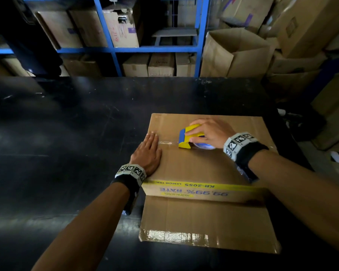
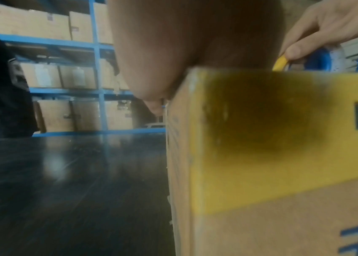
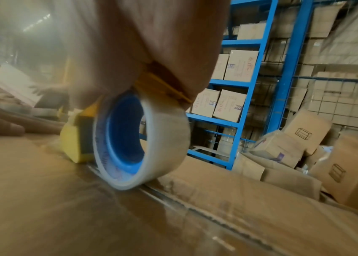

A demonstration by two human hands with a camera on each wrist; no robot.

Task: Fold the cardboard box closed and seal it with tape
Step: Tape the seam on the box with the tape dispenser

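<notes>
Cardboard box (image 1: 200, 165) lies on the dark surface (image 1: 67, 133), flaps folded shut; left hand (image 1: 148, 153) rests flat, fingers straight, on the box's left edge, while right hand (image 1: 209, 132) grips a yellow tape dispenser (image 1: 188, 136) on the box's centre seam, clear tape (image 1: 167, 142) between the hands

my work surface is a dark, glossy table (image 1: 70, 133), scuffed with pale scratches. the cardboard box (image 1: 200, 167) sits directly on it toward my right, with one loose flap (image 1: 204, 218) lying flat on the tabletop at the near side, toward me.
</notes>
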